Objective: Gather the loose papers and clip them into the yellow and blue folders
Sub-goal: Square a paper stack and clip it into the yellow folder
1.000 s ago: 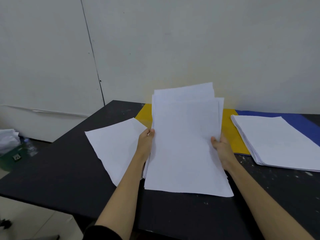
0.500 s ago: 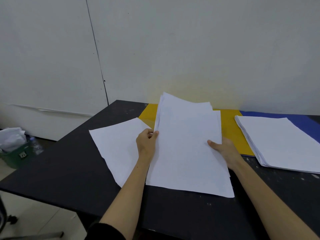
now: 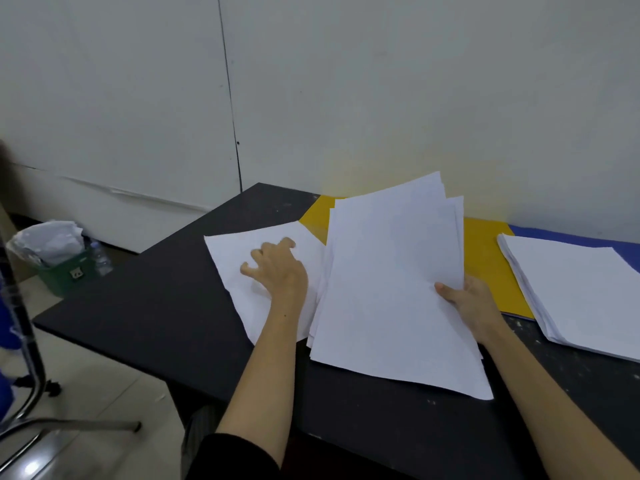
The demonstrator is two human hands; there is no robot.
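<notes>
My right hand (image 3: 467, 303) grips the right edge of a stack of white papers (image 3: 391, 285), its near end resting on the black table (image 3: 156, 306) and its far end lifted. My left hand (image 3: 277, 268) lies with fingers spread on a single loose sheet (image 3: 239, 258) to the left of the stack, holding nothing. A yellow folder (image 3: 485, 251) lies flat behind the stack, partly hidden by it. To the right, a second pile of papers (image 3: 575, 289) rests on a blue folder (image 3: 561, 235). No clip is visible.
The table stands against a white wall. On the floor at left are a green bin (image 3: 59, 268) full of crumpled paper, a plastic bottle (image 3: 100, 258) beside it, and a metal chair frame (image 3: 27, 358). The table's left corner is near the bin.
My left hand let go of the stack and moved left onto the single loose sheet. The right hand alone now holds the stack, which has tilted slightly rightward.
</notes>
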